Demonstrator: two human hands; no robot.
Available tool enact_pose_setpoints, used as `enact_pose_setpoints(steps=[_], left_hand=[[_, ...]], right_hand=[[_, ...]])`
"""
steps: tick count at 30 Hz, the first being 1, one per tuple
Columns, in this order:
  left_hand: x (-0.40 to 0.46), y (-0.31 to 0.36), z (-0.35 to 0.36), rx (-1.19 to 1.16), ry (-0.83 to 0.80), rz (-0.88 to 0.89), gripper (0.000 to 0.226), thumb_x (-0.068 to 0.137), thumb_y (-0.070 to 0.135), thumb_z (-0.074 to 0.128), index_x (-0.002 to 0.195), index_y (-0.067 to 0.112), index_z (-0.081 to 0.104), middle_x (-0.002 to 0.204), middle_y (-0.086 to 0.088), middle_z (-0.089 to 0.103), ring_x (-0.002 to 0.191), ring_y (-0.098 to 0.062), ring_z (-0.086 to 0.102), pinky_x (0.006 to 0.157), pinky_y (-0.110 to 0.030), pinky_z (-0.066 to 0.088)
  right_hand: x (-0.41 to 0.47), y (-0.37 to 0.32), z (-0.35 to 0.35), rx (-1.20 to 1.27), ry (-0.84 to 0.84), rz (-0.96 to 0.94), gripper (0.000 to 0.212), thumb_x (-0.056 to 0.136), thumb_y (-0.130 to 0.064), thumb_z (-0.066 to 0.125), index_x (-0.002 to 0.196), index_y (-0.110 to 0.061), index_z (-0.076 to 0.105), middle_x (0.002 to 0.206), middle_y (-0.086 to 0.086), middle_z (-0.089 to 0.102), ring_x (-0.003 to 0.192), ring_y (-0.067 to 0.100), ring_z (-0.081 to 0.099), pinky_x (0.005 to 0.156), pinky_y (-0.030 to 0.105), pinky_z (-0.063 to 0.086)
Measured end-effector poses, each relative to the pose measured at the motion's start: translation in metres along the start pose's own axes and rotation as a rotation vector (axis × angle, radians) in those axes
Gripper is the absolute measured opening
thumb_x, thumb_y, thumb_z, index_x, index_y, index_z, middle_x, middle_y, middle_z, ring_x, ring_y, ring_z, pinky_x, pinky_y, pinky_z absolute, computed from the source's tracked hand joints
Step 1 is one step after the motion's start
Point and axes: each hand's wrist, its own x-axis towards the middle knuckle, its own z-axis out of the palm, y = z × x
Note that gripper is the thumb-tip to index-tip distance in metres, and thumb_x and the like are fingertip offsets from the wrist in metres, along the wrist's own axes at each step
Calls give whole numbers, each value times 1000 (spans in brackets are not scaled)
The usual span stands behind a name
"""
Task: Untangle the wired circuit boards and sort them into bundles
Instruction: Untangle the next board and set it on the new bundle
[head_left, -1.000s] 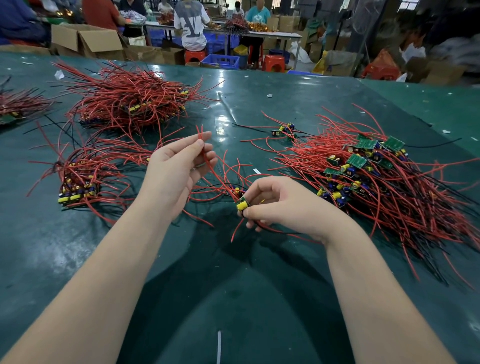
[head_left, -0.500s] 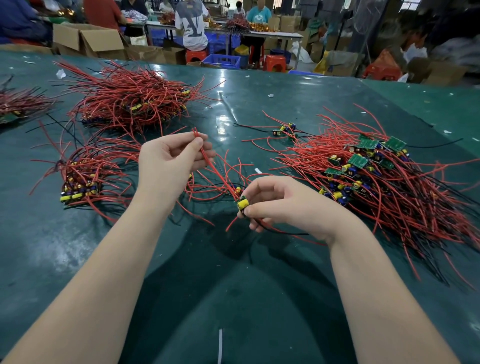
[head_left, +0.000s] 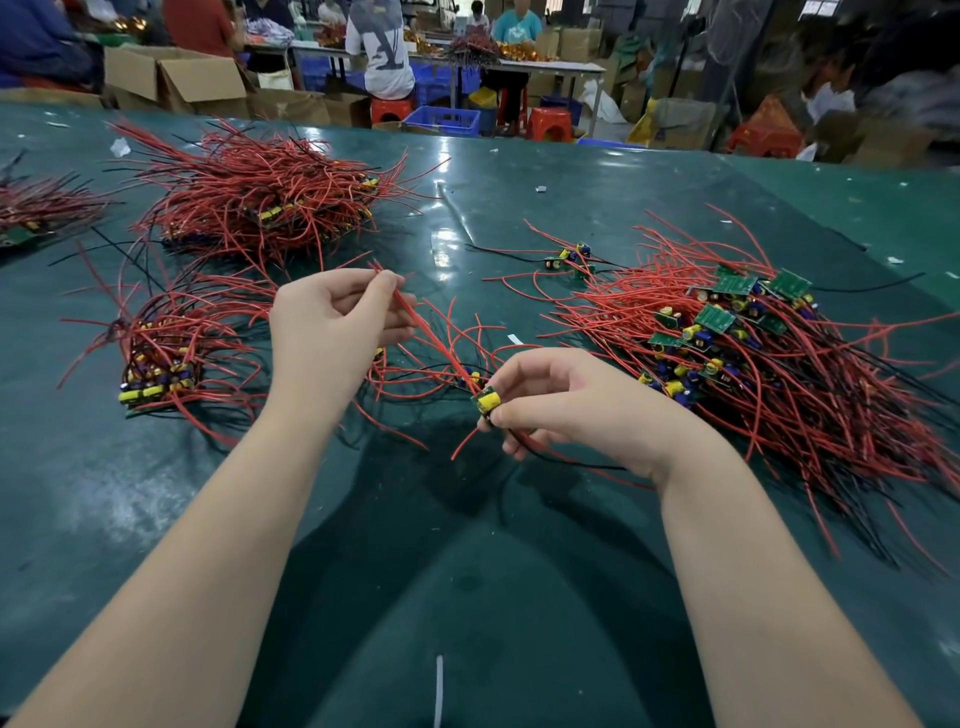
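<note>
Green table (head_left: 571, 208): red wire (head_left: 431, 332) taut, up-left from right-hand-pinched circuit board (head_left: 487, 401) to pinching left hand (head_left: 332, 332).

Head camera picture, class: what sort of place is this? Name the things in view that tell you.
Most likely an electronics assembly workshop. Heaps of wired circuit boards lie on a long green worktable, more people sit at a table behind, and cardboard boxes and plastic stools stand around.

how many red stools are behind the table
3: one stool under the seated person, one right of the blue crate, one farther right. Others may be hidden.
</note>
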Motion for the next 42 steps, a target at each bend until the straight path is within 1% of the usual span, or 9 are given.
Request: enact_pose_setpoints(steps=[5, 9, 11, 15, 19, 24, 27, 38, 42], left_hand=[[1, -7, -4, 236, 14, 167, 18, 90, 13, 62, 78, 22, 71, 75, 1, 73, 64, -18, 72, 64, -35, 61], [-1, -12, -2, 623, -51, 397, 26, 88, 24, 53, 77, 9, 71, 72, -3, 71, 64, -21, 69, 69, -43, 57], [-2, -14, 0, 665, -59, 428, 25, 89, 22, 52, 76, 9, 69, 70, 0, 70, 63, -19, 69, 68, -42, 57], [0, -14, 0, 425, -75, 225, 20, 93, 7, 56, 84, 18, 69, 71, 8, 67, 61, -11, 69, 67, -33, 60], [-1, -4, 2, 94, -111, -34, 19, 97, 4, 50, 95, 4, 69, 64, 0, 64, 64, -14, 68, 64, -24, 57], [-1, 10, 0, -191, -162, -244, 23, 98, 6, 47, 84, 6, 66, 67, -4, 65, 66, -16, 69, 68, -25, 59], [0, 14, -4, -269, -143, -301, 23, 95, 7, 48, 79, 6, 65, 71, -6, 70, 69, -18, 71, 66, -25, 58], [-1, 17, -1, -420, -25, -463, 15, 93, 6, 54, 82, 3, 65, 65, -2, 72, 62, -8, 70, 52, -13, 52], [-2, 16, 1, -435, -34, -378, 14, 95, 6, 54, 87, 1, 65, 70, -3, 73, 67, -10, 71, 58, -14, 53]], right_hand=[[-1, 1, -1, -4, -37, -15, 10, 88, 0, 60, 88, -11, 59, 84, 4, 71, 64, 19, 63, 60, 22, 47], [-3, -1, 0, -9, -108, -45, 13, 87, 3, 60, 86, -10, 58, 84, 8, 70, 62, 18, 62, 58, 20, 46], [-3, -1, 0, -18, -106, -41, 13, 87, 3, 60, 86, -10, 58, 85, 9, 69, 62, 19, 61, 59, 21, 47], [-2, 0, -1, -58, -67, -12, 12, 87, 0, 62, 86, -11, 59, 87, 8, 70, 64, 17, 59, 63, 25, 47], [-2, 0, 0, -87, -42, 23, 12, 85, 1, 63, 88, -9, 58, 94, 19, 70, 64, 14, 56, 63, 24, 45], [-1, 2, -1, -88, -13, 59, 10, 87, 2, 60, 95, -5, 60, 89, 10, 70, 62, 17, 58, 59, 21, 46], [1, 4, -1, -28, 15, 74, 9, 91, 4, 54, 94, -4, 58, 85, 10, 67, 56, 17, 58, 50, 17, 46], [2, 6, -11, 3, 87, 46, 13, 92, 1, 55, 91, -10, 61, 84, 4, 70, 51, 10, 56, 53, 20, 51], [3, 5, -9, 63, 98, 23, 17, 93, 3, 53, 88, -12, 61, 82, 4, 71, 47, 9, 54, 55, 22, 52]])
